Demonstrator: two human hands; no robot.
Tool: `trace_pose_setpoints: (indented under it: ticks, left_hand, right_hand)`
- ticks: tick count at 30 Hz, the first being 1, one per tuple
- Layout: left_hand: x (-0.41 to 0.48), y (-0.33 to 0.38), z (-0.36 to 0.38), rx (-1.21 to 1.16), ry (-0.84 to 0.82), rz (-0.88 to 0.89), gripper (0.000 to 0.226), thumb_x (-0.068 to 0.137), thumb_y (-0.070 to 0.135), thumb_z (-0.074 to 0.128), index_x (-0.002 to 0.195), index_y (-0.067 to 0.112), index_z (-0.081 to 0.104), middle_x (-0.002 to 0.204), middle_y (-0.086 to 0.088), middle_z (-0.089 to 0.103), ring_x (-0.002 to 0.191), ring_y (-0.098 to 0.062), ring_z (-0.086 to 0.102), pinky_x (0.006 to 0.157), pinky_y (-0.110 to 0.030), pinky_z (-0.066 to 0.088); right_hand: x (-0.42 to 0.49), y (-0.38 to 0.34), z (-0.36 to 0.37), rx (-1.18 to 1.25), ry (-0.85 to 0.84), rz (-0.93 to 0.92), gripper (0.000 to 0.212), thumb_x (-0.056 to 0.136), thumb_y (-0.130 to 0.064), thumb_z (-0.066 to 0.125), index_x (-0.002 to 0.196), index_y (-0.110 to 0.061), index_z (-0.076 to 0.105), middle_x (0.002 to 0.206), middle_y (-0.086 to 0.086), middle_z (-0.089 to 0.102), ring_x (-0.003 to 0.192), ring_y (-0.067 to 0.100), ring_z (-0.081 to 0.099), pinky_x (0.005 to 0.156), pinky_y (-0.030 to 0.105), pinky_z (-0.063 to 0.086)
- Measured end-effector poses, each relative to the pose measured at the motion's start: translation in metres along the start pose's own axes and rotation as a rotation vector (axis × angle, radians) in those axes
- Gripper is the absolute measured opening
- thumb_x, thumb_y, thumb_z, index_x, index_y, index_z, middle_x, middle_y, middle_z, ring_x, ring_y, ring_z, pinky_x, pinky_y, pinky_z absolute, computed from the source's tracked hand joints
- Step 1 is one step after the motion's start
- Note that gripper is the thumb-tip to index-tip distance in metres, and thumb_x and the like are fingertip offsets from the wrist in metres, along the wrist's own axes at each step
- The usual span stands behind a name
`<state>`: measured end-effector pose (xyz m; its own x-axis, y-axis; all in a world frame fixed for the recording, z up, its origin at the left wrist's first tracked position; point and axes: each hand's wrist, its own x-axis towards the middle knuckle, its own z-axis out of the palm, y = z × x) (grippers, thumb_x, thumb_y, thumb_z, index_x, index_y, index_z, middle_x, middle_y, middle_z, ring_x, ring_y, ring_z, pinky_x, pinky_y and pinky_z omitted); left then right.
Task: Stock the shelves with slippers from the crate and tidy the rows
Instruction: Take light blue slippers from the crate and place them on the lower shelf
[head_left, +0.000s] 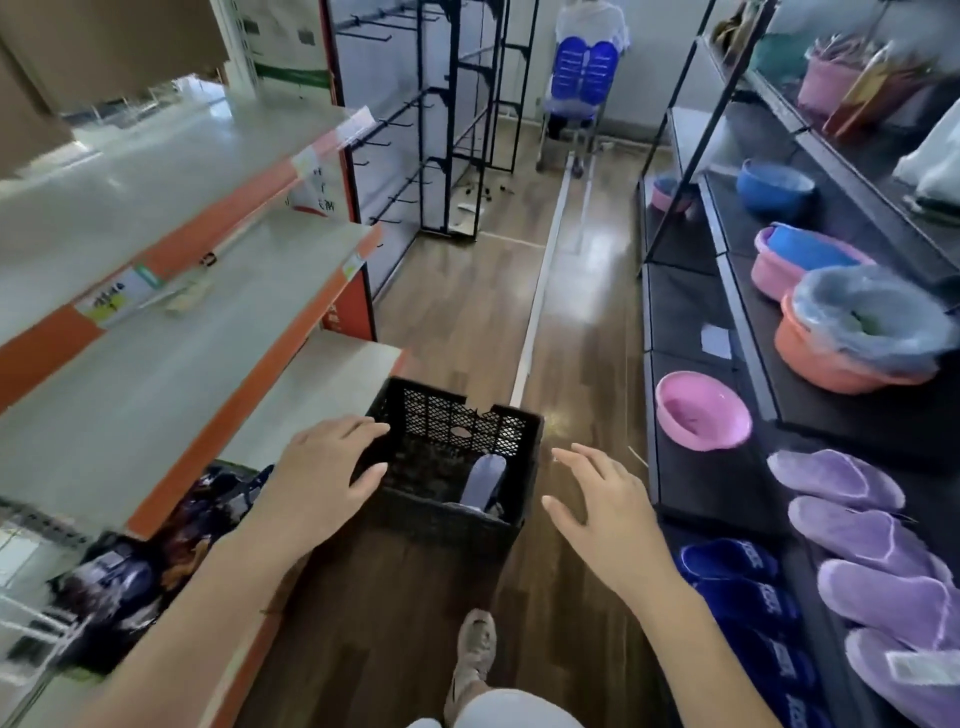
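**Both hands spread over a nearly empty crate in the aisle**

On the far left, the white shelves (171, 364) with orange edge strips stand mostly bare, price tags clipped to their fronts. On the lowest level near the person, dark printed packages (156, 566) lie in a loose heap, too blurred to identify.

The left hand (324, 475) hangs open with fingers spread, palm down, at the crate's left wall; whether it touches the rim cannot be told. It grasps nothing.

The black crate (452, 519) sits on the wooden floor in the middle of the aisle, its mesh walls upright. Inside, a single grey-blue slipper (484, 482) leans against the near right corner, toe up. The crate's bottom looks dark and otherwise bare.

Below the crate, one foot in a beige shoe (475, 649) stands on the floor.

The right hand (605, 517) is also released, fingers splayed, hovering just beside the crate's right wall and apart from it, holding nothing.

On the right, black shelves (711, 493) carry stock. A pink basin (701, 410) rests on the low tier, with more basins in pink, orange and blue on the tier above. Nearest the person, blue slippers (748, 603) lie in a row on the lower shelf, and purple slippers (872, 545) are lined up on the shelf above them, one bearing a white tag.
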<state>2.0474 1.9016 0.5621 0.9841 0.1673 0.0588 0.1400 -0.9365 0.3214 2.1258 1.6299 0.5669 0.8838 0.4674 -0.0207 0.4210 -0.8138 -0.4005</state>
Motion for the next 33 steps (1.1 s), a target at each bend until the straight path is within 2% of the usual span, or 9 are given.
trace_pose_setpoints:
  ticks: [9, 18, 23, 28, 33]
  left_hand:
    - [0.139, 0.0, 0.006, 0.016, -0.007, -0.02, 0.042, 0.091, 0.031, 0.053, 0.132, 0.021, 0.049, 0.132, 0.006, 0.052, 0.12, -0.015, 0.049, 0.1, -0.031, 0.035]
    - [0.214, -0.027, 0.025, -0.005, -0.106, -0.033, 0.042, 0.09, 0.03, 0.056, 0.131, 0.02, 0.051, 0.13, 0.003, 0.053, 0.119, -0.018, 0.05, 0.099, -0.033, 0.036]
    - [0.265, -0.053, 0.036, -0.031, -0.164, 0.038, 0.04, 0.09, 0.029, 0.056, 0.128, 0.018, 0.054, 0.127, 0.001, 0.056, 0.116, -0.02, 0.052, 0.095, -0.035, 0.039]
    - [0.326, -0.089, 0.046, -0.016, -0.234, 0.17, 0.045, 0.08, 0.038, 0.047, 0.116, 0.016, 0.063, 0.114, -0.001, 0.065, 0.1, -0.023, 0.063, 0.083, -0.036, 0.048]
    - [0.37, -0.118, 0.068, -0.014, -0.299, 0.261, 0.038, 0.074, 0.029, 0.061, 0.109, 0.014, 0.067, 0.106, -0.003, 0.067, 0.091, -0.024, 0.066, 0.077, -0.035, 0.052]
  right_hand:
    - [0.151, 0.038, -0.014, -0.009, -0.027, -0.049, 0.049, 0.09, -0.036, 0.055, 0.137, -0.025, 0.043, 0.142, -0.005, 0.042, 0.133, 0.014, 0.036, 0.109, 0.029, 0.025]
    - [0.23, 0.051, 0.003, -0.02, -0.125, -0.002, 0.049, 0.092, -0.037, 0.052, 0.138, -0.026, 0.04, 0.143, -0.008, 0.04, 0.133, 0.012, 0.034, 0.109, 0.027, 0.023]
    - [0.267, 0.05, 0.013, -0.07, -0.133, 0.076, 0.05, 0.091, -0.039, 0.053, 0.137, -0.024, 0.041, 0.142, -0.004, 0.042, 0.131, 0.015, 0.037, 0.109, 0.032, 0.027]
    - [0.301, 0.042, 0.027, -0.101, -0.174, 0.21, 0.052, 0.091, -0.043, 0.05, 0.14, -0.029, 0.036, 0.145, -0.008, 0.037, 0.134, 0.011, 0.033, 0.11, 0.029, 0.024]
    - [0.334, 0.034, 0.053, -0.053, -0.216, 0.29, 0.053, 0.091, -0.043, 0.05, 0.14, -0.029, 0.036, 0.144, -0.01, 0.037, 0.133, 0.009, 0.032, 0.109, 0.028, 0.023]
